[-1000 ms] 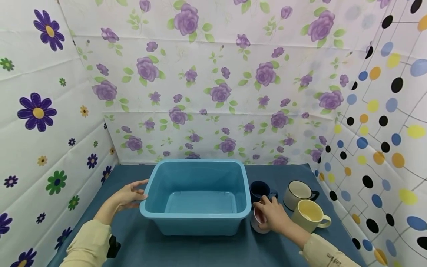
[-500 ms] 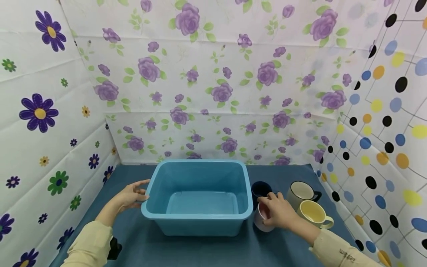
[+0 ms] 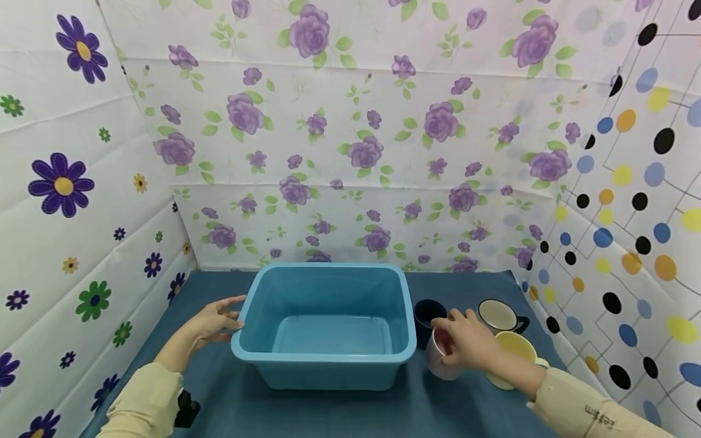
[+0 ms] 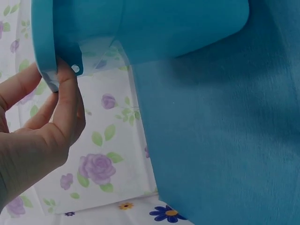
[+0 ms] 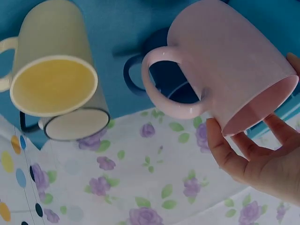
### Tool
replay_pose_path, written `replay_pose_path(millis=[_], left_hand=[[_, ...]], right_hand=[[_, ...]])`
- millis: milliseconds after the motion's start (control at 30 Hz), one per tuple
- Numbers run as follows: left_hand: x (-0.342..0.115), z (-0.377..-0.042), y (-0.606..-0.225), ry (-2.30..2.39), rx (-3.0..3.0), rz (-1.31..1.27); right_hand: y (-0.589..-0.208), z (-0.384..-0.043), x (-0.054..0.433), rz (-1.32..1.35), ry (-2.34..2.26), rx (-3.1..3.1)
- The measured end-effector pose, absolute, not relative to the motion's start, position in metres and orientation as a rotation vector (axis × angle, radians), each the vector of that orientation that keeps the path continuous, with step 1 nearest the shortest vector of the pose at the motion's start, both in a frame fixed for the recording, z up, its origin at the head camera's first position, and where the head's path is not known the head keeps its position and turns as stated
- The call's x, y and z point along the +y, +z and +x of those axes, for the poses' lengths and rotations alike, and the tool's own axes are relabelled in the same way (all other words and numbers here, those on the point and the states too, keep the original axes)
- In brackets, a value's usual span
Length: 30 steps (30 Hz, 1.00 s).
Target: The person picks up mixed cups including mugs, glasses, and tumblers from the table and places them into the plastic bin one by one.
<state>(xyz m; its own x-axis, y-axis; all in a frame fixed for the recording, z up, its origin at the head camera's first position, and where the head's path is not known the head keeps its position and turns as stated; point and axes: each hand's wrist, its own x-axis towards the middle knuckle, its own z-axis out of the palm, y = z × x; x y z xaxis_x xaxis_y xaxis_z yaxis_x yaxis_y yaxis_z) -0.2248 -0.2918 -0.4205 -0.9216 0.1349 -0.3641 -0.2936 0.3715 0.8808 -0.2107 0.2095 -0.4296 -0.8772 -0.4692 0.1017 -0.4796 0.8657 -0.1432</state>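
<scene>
Perhaps the pink mug (image 5: 229, 61) slips, since the right hand (image 3: 472, 344) pinches only its rim; the left hand (image 4: 44, 133) pinches the tub (image 3: 323, 358).

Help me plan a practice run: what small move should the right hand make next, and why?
Probably lift the pink mug slightly: the right hand grips its rim, and the navy mug and blue tub stand close by, so raising it first may avoid bumps.
</scene>
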Motion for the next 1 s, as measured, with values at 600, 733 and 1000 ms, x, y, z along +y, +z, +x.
replay_pose_path(millis=[600, 733, 1000], left_hand=[[-0.300, -0.227, -0.418, 1.531, 2.219, -0.061], [-0.298, -0.228, -0.419, 1.530, 2.210, -0.068], [-0.298, -0.230, -0.417, 1.536, 2.167, -0.100]], right_hand=[[-0.389, -0.212, 0.213, 0.828, 0.285, -2.941], [-0.378, -0.208, 0.213, 0.832, 0.248, -2.949], [-0.359, -0.207, 0.209, 0.828, 0.280, -3.005]])
